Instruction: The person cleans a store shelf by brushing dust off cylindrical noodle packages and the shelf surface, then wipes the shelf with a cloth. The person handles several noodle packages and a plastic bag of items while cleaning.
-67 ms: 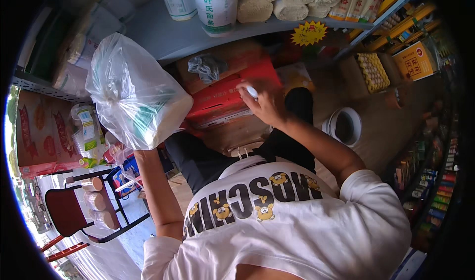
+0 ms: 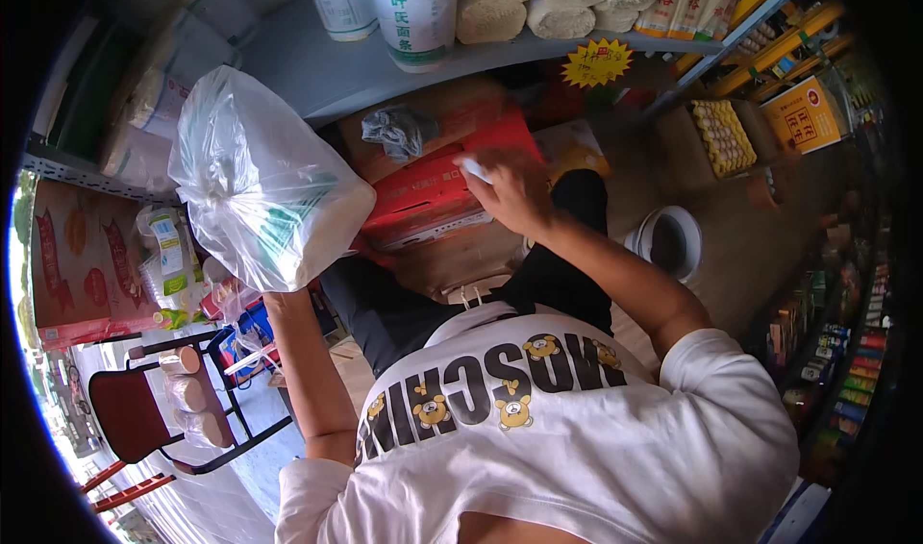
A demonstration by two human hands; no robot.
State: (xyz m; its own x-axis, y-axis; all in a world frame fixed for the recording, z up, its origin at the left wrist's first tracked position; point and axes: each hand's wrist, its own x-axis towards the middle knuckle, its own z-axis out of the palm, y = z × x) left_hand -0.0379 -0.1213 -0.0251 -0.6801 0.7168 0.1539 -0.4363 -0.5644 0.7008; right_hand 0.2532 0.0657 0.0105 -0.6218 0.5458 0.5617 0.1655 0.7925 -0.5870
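Note:
A knotted clear plastic bag with white, green-printed cylindrical packs inside is raised at the left, above my left forearm. My left hand is behind or under the bag, so its fingers are hidden. In front of my knees, my right hand is closed on a small white object, whose kind I cannot make out. The hand is over a red cardboard box but I cannot tell whether it touches it. A crumpled grey plastic bag lies beside the red box.
A grey shelf ahead carries wrapped noodle packs. An egg tray and a white bucket are to the right. A chair stands at lower left, near a large carton.
My right hand has shifted slightly, and the small white object in it has turned to a different tilt. The knotted bag has barely moved.

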